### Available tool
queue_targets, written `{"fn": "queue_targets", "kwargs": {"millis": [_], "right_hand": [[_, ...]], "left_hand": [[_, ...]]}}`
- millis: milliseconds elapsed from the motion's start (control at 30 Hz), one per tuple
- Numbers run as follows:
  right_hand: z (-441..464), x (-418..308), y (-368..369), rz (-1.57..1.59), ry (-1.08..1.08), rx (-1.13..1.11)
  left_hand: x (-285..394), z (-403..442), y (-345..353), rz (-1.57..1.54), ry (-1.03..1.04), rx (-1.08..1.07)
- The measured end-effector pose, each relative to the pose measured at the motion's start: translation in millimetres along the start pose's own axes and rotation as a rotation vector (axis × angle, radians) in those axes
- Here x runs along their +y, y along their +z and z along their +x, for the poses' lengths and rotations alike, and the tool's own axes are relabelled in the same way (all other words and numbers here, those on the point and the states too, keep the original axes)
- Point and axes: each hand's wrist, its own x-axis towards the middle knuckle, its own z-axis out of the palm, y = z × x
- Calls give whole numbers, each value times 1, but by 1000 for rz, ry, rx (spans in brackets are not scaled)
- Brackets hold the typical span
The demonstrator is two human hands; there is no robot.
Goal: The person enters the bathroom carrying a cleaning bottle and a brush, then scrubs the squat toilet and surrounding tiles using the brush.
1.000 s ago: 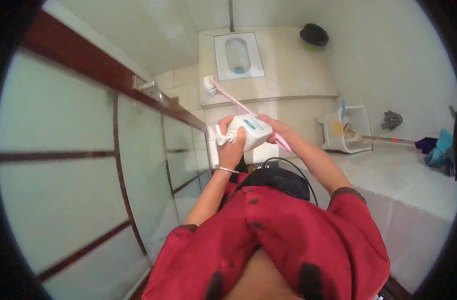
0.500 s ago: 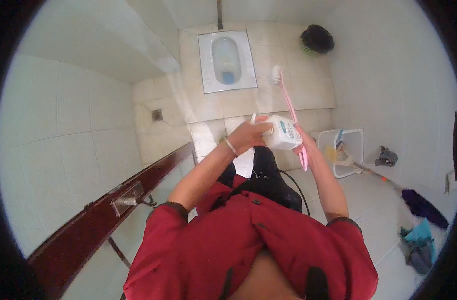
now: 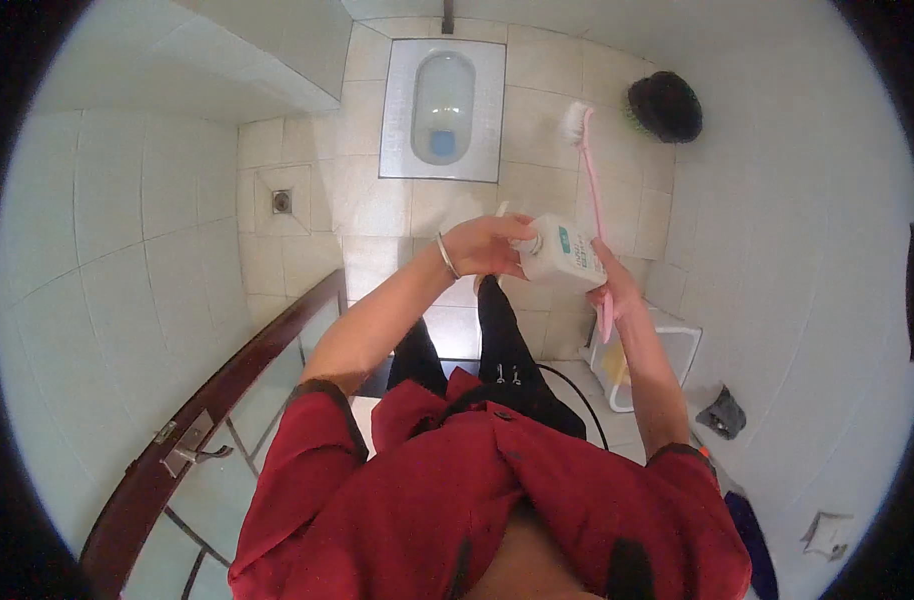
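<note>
A white pump bottle [image 3: 560, 252] with a green label patch is held tilted in front of me, its top toward the left. My left hand [image 3: 489, 246], with a bracelet at the wrist, has its fingers closed around the bottle's neck and pump. The pale nozzle [image 3: 503, 208] sticks up beside those fingers. At the bottle's base, my right hand [image 3: 617, 284] grips it along with a pink long-handled brush [image 3: 594, 190]. The brush's white bristle head [image 3: 576, 122] points away from me, and its handle end shows below the hand.
Ahead lies a white squat toilet [image 3: 393, 120] set in the tiled floor. A black bin [image 3: 665, 106] stands by the right wall. Left are a floor drain [image 3: 282, 202] and a dark-framed door [image 3: 247, 375]. A white basin [image 3: 685, 350] and a grey cloth [image 3: 722, 413] are at right.
I have stepped forward, so the toilet, bin and door shift in view. Both hands keep hold of the bottle, and the brush stays in my right hand.
</note>
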Motion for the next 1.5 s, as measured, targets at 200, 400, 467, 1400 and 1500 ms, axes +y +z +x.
{"fn": "queue_targets", "kwargs": {"millis": [200, 400, 467, 1400, 1500], "right_hand": [[72, -90, -35, -97, -21, 19], [137, -131, -57, -55, 106, -1], [158, -135, -69, -15, 166, 3], [133, 17, -104, -834, 409, -949], [106, 3, -114, -989, 316, -1045]], "left_hand": [[56, 111, -7, 47, 18, 88], [90, 170, -25, -149, -26, 168], [92, 176, -32, -226, 1, 147], [-41, 1, 4, 590, 1031, 1329], [-51, -27, 29, 491, 1088, 1340]]}}
